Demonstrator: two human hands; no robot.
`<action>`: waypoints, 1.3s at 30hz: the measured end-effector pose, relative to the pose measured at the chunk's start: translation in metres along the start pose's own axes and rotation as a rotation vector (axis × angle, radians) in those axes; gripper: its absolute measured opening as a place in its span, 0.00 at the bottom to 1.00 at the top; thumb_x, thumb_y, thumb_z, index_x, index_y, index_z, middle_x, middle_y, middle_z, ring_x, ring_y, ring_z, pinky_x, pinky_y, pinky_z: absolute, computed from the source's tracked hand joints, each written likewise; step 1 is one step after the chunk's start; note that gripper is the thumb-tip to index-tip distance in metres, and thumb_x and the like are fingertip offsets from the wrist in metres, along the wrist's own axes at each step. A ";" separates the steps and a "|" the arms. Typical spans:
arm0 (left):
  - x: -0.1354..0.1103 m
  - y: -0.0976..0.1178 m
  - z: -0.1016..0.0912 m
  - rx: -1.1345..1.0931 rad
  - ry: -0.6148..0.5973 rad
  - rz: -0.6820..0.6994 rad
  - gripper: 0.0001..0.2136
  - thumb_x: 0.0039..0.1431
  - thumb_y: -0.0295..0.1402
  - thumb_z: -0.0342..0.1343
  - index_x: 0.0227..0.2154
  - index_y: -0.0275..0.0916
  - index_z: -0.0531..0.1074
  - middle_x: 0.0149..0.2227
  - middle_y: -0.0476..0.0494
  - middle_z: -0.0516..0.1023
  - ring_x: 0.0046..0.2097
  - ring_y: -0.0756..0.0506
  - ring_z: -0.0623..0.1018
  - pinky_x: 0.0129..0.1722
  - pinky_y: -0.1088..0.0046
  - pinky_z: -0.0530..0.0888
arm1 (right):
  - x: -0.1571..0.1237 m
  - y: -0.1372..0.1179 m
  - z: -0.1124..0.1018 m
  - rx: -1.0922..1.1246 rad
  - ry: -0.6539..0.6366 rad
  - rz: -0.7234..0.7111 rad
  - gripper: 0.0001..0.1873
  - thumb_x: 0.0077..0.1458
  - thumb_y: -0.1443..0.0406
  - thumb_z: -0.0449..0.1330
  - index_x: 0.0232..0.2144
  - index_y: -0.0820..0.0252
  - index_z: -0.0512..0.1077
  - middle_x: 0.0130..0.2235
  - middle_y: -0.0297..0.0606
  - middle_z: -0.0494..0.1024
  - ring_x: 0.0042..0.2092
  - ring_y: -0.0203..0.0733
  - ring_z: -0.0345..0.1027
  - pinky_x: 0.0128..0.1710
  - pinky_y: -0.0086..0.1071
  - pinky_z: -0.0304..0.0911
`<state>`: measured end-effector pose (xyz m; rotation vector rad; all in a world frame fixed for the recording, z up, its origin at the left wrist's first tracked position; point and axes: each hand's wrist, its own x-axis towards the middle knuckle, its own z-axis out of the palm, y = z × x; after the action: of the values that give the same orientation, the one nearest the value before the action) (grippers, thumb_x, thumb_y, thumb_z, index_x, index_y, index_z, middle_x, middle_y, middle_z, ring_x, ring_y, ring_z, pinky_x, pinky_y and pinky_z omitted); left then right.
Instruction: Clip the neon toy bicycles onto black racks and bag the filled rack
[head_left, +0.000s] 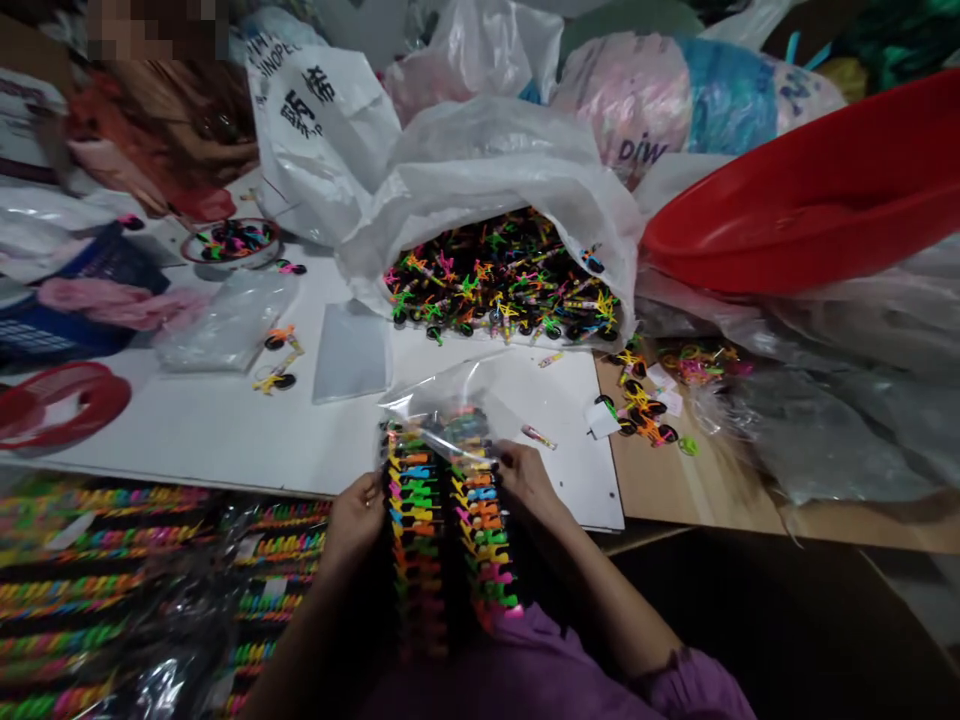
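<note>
My left hand (354, 517) and my right hand (525, 478) grip the sides of a transparent plastic bag (439, 400), one hand on each side. Two long rows of small, brightly coloured toy bicycles (414, 520) fill the bag, and its loose mouth points away from me. Ahead, a white plastic sack (487, 170) lies open on its side, spilling a heap of similar bicycles (502, 280). A few loose ones (641, 410) rest on the cardboard to the right. Finished bags of them (97, 570) lie at the lower left.
A white board (225, 430) lies on a cardboard surface (690, 490), with flat transparent bags (352, 350) on it. A red plastic basin (802, 190) stands at the right. A small dish of bicycles (231, 242) and a blue basket (75, 310) are at the back left.
</note>
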<state>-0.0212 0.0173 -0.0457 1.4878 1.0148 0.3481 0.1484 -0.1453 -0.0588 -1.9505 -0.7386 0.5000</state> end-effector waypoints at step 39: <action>-0.083 0.088 -0.068 0.305 -0.387 0.594 0.12 0.55 0.39 0.50 0.20 0.41 0.66 0.26 0.49 0.70 0.29 0.50 0.70 0.28 0.77 0.69 | -0.048 -0.115 -0.093 -0.083 -0.486 -0.437 0.08 0.53 0.62 0.60 0.25 0.58 0.69 0.29 0.33 0.71 0.33 0.36 0.64 0.34 0.30 0.60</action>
<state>-0.0837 0.0105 0.0777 2.0321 0.3090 0.3103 0.1372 -0.1960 0.0882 -1.6801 -1.4727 0.6846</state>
